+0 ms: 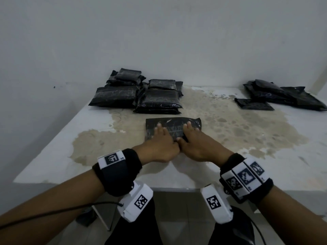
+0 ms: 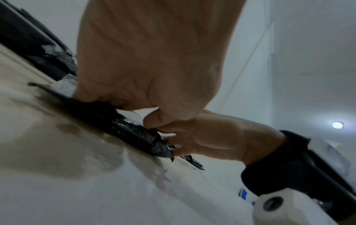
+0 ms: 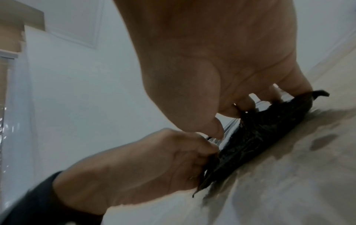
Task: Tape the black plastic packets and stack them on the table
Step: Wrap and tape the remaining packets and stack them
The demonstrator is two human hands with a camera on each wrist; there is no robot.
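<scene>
Spreading across most of the head view is the white worktop [image 1: 53, 165], with a wide tan stain over its middle. At its far left, against the wall, sits a stack of black packets [image 1: 139, 92], several layers deep and wrapped in glossy film. At the far right lies a looser pile of black packets [image 1: 283, 94], with one flat packet [image 1: 254, 104] just in front of it.

Near the front centre, on the stain, lies a single black plastic packet [image 1: 172, 127], flat on the worktop and well apart from both groups. Both hands are on its near half. The left hand [image 1: 159, 145] lies on the packet with fingers stretched forward over its top, thumb tucked at the near edge. The right hand [image 1: 198, 144] mirrors it, fingers extended across the top, thumb bent down at the near edge, touching the left thumb.

In the wrist views the thumbs meet at the packet's edge over a strip of clear, shiny tape [image 2: 174, 146]; whether either thumb actually pinches it I cannot tell.

Each forearm carries a black wristband [image 1: 117, 174] with a white marker.
</scene>
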